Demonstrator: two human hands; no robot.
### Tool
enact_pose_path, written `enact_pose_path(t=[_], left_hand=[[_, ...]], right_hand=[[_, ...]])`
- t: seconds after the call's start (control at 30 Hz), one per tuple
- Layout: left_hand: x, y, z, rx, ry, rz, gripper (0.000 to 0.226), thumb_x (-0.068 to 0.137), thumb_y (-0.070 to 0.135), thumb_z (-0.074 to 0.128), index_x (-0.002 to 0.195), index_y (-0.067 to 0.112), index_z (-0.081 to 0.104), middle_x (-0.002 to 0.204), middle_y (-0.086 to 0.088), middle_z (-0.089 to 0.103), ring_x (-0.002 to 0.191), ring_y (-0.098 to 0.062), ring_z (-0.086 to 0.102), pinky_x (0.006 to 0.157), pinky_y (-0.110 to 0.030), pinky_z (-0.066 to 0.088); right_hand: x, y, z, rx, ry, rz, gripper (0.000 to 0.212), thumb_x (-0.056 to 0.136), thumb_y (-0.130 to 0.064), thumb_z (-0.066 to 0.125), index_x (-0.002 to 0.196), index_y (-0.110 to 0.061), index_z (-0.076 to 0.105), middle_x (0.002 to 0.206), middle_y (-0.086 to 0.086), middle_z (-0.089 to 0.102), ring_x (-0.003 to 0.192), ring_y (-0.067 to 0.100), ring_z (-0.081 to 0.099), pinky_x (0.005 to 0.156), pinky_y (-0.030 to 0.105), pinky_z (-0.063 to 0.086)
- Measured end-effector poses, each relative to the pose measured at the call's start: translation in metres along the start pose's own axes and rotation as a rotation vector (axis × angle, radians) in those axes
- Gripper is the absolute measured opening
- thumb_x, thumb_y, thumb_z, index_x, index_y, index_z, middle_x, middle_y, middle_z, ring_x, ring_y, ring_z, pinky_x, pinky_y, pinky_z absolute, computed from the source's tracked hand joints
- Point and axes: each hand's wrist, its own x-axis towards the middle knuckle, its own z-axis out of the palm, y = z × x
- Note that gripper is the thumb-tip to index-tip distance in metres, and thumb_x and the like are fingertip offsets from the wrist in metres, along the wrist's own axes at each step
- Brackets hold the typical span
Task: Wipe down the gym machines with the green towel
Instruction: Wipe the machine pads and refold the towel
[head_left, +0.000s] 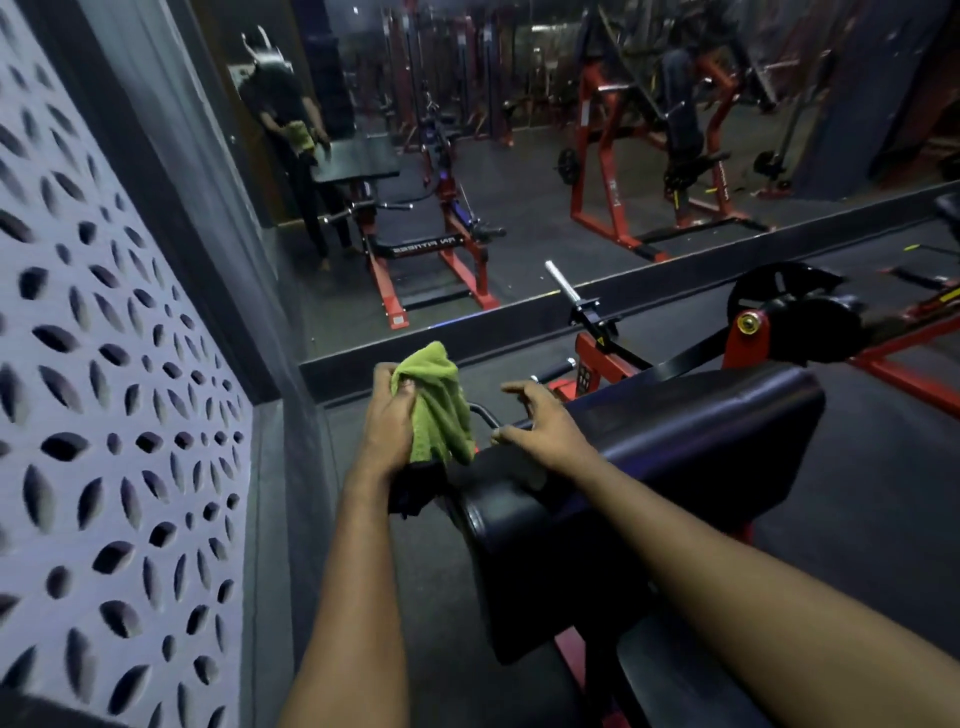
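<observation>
My left hand (388, 422) grips a bunched green towel (435, 400), holding it up just left of a black padded bench (675, 447) on a red-framed gym machine (737, 338). The towel hangs down toward the pad's left end. My right hand (540, 415) hovers over the near left corner of the pad with its fingers spread and loosely bent, holding nothing. A black curved handle (485, 414) shows between the two hands.
A wall mirror (519, 156) ahead reflects me and red machines. A patterned perforated panel (104, 415) lines the left wall. A chrome weight peg (563, 283) juts up behind the bench. Dark rubber floor (857, 519) lies to the right.
</observation>
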Motion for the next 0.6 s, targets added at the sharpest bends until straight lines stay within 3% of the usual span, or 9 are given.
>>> enact_pose_path(t=[0.07,0.13,0.23,0.33,0.4,0.47,0.53,0.6], left_hand=[[0.0,0.031,0.009,0.019,-0.109,0.033,0.004,0.107,0.013,0.04,0.105,0.017,0.042,0.094,0.003,0.052,0.086,-0.009,0.05,0.076,-0.029,0.042],[0.001,0.056,0.022,0.021,-0.206,0.071,0.013,0.106,0.013,0.043,0.096,0.022,0.042,0.089,0.003,0.049,0.083,-0.009,0.047,0.077,-0.032,0.039],[-0.006,0.092,0.056,-0.016,-0.363,0.12,0.009,0.096,0.03,0.052,0.089,0.027,0.048,0.093,-0.007,0.049,0.091,-0.019,0.047,0.086,-0.042,0.039],[-0.009,0.112,0.099,0.061,-0.409,0.14,0.034,0.091,0.044,0.054,0.106,0.015,0.05,0.106,-0.02,0.055,0.1,-0.023,0.052,0.095,-0.055,0.043],[-0.014,0.13,0.133,0.158,-0.352,0.189,0.037,0.088,0.046,0.055,0.105,0.013,0.052,0.1,-0.019,0.057,0.092,-0.019,0.053,0.086,-0.05,0.048],[-0.02,0.142,0.166,0.273,-0.268,0.214,0.032,0.087,0.044,0.061,0.096,0.014,0.054,0.088,-0.008,0.055,0.078,-0.015,0.05,0.073,-0.037,0.044],[-0.024,0.148,0.21,0.35,-0.183,0.181,0.023,0.092,0.031,0.069,0.095,0.013,0.056,0.085,-0.002,0.057,0.071,-0.011,0.049,0.064,-0.025,0.043],[-0.031,0.144,0.244,0.38,-0.137,0.127,0.016,0.095,0.022,0.068,0.098,0.01,0.057,0.086,-0.002,0.06,0.072,-0.01,0.053,0.063,-0.02,0.045]], right_hand=[[0.003,-0.007,-0.025,0.069,-0.079,-0.032,0.082,0.079,-0.022,0.088,0.149,-0.018,0.045,0.151,0.005,0.047,0.141,0.017,0.041,0.116,0.027,0.031],[0.001,-0.018,-0.05,0.141,-0.177,-0.064,0.096,0.078,-0.023,0.088,0.156,-0.024,0.031,0.155,-0.003,0.041,0.141,0.006,0.038,0.114,0.022,0.03],[-0.007,-0.026,-0.096,0.368,-0.276,-0.061,0.071,0.083,-0.002,0.081,0.145,-0.012,0.047,0.131,0.001,0.065,0.113,0.005,0.064,0.095,0.02,0.051],[-0.011,-0.013,-0.147,0.404,-0.293,-0.051,0.041,0.083,-0.007,0.082,0.122,-0.003,0.068,0.114,0.011,0.076,0.106,0.022,0.072,0.097,0.038,0.057],[-0.013,0.009,-0.184,0.366,-0.274,-0.048,0.035,0.082,-0.012,0.084,0.113,-0.001,0.073,0.11,0.015,0.076,0.104,0.025,0.073,0.099,0.044,0.056],[-0.02,0.034,-0.221,0.359,-0.274,-0.035,0.029,0.085,-0.013,0.081,0.11,0.0,0.073,0.107,0.017,0.076,0.096,0.023,0.072,0.095,0.04,0.056],[-0.021,0.062,-0.269,0.35,-0.257,-0.02,0.022,0.086,-0.014,0.078,0.103,-0.001,0.074,0.094,0.011,0.076,0.085,0.02,0.069,0.082,0.033,0.055],[-0.011,0.09,-0.307,0.343,-0.135,0.011,0.01,0.083,-0.018,0.077,0.087,-0.009,0.075,0.078,0.001,0.072,0.076,0.018,0.066,0.076,0.033,0.053]])
